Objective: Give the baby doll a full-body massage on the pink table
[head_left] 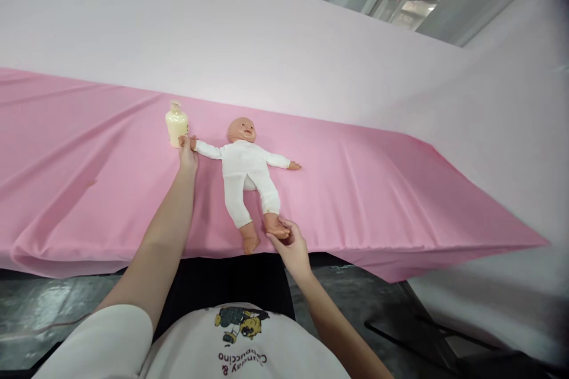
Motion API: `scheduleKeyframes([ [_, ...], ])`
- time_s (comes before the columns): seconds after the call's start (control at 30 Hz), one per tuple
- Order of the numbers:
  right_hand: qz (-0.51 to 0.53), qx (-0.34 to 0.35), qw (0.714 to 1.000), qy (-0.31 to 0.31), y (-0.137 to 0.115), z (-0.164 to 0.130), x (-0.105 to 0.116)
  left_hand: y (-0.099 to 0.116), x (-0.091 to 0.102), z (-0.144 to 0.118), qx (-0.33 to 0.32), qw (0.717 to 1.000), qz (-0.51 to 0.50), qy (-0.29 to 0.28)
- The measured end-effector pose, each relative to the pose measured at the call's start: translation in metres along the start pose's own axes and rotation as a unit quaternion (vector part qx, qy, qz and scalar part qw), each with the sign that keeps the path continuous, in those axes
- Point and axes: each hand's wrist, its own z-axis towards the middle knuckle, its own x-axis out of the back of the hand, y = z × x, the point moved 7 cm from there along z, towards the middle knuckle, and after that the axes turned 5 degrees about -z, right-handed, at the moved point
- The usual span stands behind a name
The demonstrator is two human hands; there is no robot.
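A baby doll in a white long-sleeved suit lies on its back on the pink cloth, arms spread and head toward the wall. My left hand is closed around the doll's hand at the end of its left-side outstretched arm. Right behind that grip stands a pump bottle of pale yellow liquid, upright. Near the table's front edge, my right hand pinches the doll's right-side foot between thumb and fingers. The doll's other foot rests free by the edge.
The pink cloth covers a long table set against a white wall. Its folds run along the left part and hang over the front edge. Below at the right are dark metal legs on a grey floor.
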Motion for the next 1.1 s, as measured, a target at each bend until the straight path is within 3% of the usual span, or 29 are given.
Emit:
scheduleKeyframes([
  [0.07, 0.04, 0.029, 0.998, 0.027, -0.009, 0.006, 0.007, 0.0, -0.008, -0.008, -0.013, 0.998, 0.032, -0.045],
  [0.17, 0.043, 0.141, 0.985, 0.09, -0.037, 0.021, 0.023, -0.001, -0.015, -0.02, -0.022, 0.995, 0.062, -0.071],
  [0.3, 0.019, 0.327, 0.934, 0.146, -0.089, 0.05, 0.038, 0.002, -0.025, -0.035, -0.055, 0.991, 0.09, -0.082],
  [0.37, 0.036, 0.417, 0.901, 0.113, -0.11, 0.068, 0.031, 0.002, -0.034, -0.045, -0.082, 0.984, 0.12, -0.102],
  [0.43, 0.062, 0.46, 0.884, 0.048, -0.122, 0.088, 0.016, -0.004, -0.046, -0.059, -0.096, 0.968, 0.17, -0.157],
  [0.57, 0.088, 0.398, 0.908, -0.102, -0.114, 0.131, -0.025, -0.026, -0.066, -0.093, -0.099, 0.897, 0.294, -0.315],
  [0.63, 0.076, 0.378, 0.911, -0.146, -0.105, 0.145, -0.043, -0.034, -0.07, -0.111, -0.104, 0.84, 0.347, -0.403],
  [0.7, 0.062, 0.379, 0.909, -0.163, -0.095, 0.152, -0.055, -0.036, -0.069, -0.12, -0.114, 0.808, 0.374, -0.441],
  [0.83, 0.004, 0.449, 0.873, -0.188, -0.085, 0.146, -0.07, -0.033, -0.067, -0.121, -0.14, 0.782, 0.399, -0.457],
  [0.93, -0.065, 0.511, 0.836, -0.187, -0.082, 0.131, -0.07, -0.03, -0.067, -0.117, -0.186, 0.776, 0.418, -0.434],
  [1.0, -0.094, 0.534, 0.824, -0.167, -0.083, 0.122, -0.063, -0.028, -0.065, -0.114, -0.208, 0.785, 0.423, -0.403],
  [1.1, -0.089, 0.557, 0.815, -0.132, -0.091, 0.112, -0.046, -0.024, -0.06, -0.107, -0.207, 0.82, 0.411, -0.341],
])
